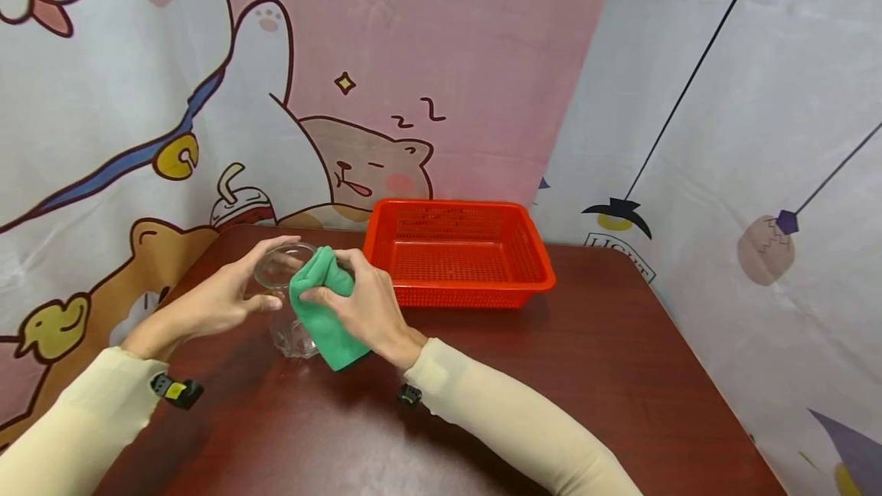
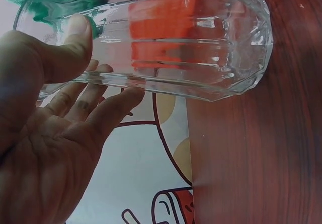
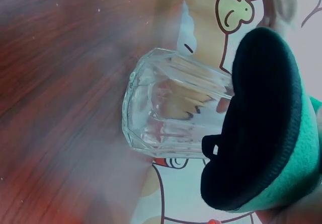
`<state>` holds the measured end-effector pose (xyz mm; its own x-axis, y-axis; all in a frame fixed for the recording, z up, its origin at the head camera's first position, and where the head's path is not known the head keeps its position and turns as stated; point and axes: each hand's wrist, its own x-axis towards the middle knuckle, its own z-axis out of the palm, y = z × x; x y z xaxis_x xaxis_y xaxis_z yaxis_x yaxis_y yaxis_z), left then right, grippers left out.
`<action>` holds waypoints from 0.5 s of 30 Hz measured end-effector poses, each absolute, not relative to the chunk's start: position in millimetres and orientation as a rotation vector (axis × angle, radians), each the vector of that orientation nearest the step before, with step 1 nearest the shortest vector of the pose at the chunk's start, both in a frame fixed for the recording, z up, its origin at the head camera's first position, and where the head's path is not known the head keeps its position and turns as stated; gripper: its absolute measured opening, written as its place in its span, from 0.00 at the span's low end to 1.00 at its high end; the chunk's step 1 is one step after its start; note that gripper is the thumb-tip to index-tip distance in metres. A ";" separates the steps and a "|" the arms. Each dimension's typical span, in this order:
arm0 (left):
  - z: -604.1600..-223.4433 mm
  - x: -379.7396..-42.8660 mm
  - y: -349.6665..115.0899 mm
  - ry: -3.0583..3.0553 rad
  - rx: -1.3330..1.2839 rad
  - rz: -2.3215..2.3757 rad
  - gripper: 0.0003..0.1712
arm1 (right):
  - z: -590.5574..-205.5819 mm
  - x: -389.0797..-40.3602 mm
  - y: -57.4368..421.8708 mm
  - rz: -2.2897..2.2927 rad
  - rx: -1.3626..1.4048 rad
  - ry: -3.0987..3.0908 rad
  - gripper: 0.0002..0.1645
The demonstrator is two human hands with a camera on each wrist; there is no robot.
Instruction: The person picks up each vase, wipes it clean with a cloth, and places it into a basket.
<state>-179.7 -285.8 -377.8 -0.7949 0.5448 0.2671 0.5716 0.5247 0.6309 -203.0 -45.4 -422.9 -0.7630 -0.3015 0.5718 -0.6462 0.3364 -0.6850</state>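
A clear faceted glass vase (image 1: pixel 292 337) stands upright on the table, left of centre. Around its upper part my left hand (image 1: pixel 217 298) holds it, the thumb (image 2: pixel 78 38) on the near side and the fingers on the far side. My right hand (image 1: pixel 368 305) pinches a folded green cloth (image 1: pixel 331 335) right beside the vase's rim (image 1: pixel 279 282). From the right wrist view, the cloth's black underside (image 3: pixel 266 118) and a small black loop (image 3: pixel 210 146) show, covering part of the vase. The right fingers are mostly hidden there.
A red perforated plastic basket (image 1: pixel 455 293) sits at the back of the dark reddish-brown table (image 1: pixel 551 389), just beyond my right hand. Cartoon-printed curtains (image 1: pixel 482 60) hang behind the table and along its sides.
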 end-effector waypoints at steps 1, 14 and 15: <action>-381.4 -182.2 -287.3 -2.715 -0.985 -1.145 0.56 | -424.0 -202.7 -45.3 1.400 0.841 -2.259 0.36; -401.6 -199.4 -300.7 -2.727 -0.985 -1.102 0.57 | -425.7 -202.1 -50.9 1.391 0.777 -2.242 0.32; -401.8 -199.4 -300.6 -2.729 -0.987 -1.107 0.57 | -426.0 -202.1 -50.8 1.391 0.775 -2.246 0.32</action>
<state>-199.4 -300.6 -401.8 -0.7975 0.5456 0.2576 0.5708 0.5440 0.6150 -202.1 -50.8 -426.0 -0.7731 -0.2506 0.5827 -0.6333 0.3562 -0.6871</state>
